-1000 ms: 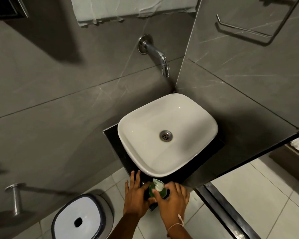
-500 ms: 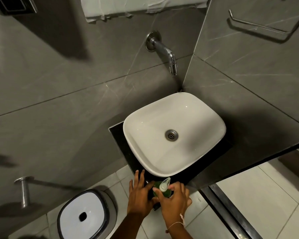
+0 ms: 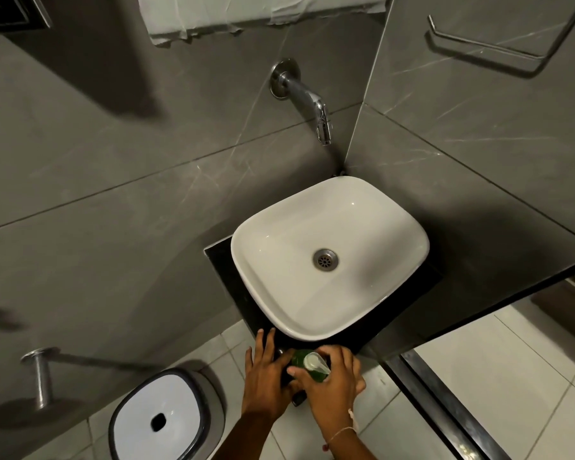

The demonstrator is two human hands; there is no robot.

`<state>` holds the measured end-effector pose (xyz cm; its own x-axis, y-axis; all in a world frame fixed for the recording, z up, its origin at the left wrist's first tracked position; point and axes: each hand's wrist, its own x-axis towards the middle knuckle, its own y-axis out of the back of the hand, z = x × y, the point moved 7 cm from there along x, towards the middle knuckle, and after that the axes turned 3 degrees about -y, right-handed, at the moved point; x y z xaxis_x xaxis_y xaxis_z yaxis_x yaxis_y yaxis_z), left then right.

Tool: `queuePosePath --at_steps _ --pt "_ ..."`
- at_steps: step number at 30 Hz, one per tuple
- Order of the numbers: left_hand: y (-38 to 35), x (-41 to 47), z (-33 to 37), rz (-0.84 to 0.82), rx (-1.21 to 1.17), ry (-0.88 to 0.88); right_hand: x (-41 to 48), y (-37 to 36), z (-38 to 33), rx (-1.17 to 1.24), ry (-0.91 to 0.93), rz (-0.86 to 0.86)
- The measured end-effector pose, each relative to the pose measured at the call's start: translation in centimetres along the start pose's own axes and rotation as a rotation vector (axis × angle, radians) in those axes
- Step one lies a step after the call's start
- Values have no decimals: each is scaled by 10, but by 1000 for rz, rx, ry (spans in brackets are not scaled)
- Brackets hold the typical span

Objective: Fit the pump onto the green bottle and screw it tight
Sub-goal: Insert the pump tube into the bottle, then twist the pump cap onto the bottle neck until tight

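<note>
Left hand (image 3: 266,376) grips the bottle (image 3: 301,361); right hand (image 3: 332,381) grasps the pump (image 3: 316,363). Light, smooth plastic, likely slippery: hold body low, twist at collar.

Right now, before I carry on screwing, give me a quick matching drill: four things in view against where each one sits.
Things:
1. tap
2. green bottle
3. white-lidded bin
4. drain

Places:
A. on the floor tiles, lower left
B. on the grey wall above the basin
C. between the two hands at the counter's front edge
D. in the bottom of the basin

Pairs: 1-B, 2-C, 3-A, 4-D
</note>
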<state>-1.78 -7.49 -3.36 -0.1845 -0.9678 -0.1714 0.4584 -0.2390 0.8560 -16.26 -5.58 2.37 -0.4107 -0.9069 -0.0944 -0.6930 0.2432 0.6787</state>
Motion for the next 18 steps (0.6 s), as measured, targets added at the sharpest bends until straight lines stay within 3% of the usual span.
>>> queuePosePath --at_steps 3,10,15,18 --pt "1 1 1 -9 8 -12 -2 5 5 -35 106 -20" --pt "0 0 0 -27 3 8 1 0 -1 -7 -65 31" --pt "0 1 0 -27 11 0 -2 4 2 -7 65 3" --pt "-2 1 0 -36 22 1 1 7 3 29 46 25"
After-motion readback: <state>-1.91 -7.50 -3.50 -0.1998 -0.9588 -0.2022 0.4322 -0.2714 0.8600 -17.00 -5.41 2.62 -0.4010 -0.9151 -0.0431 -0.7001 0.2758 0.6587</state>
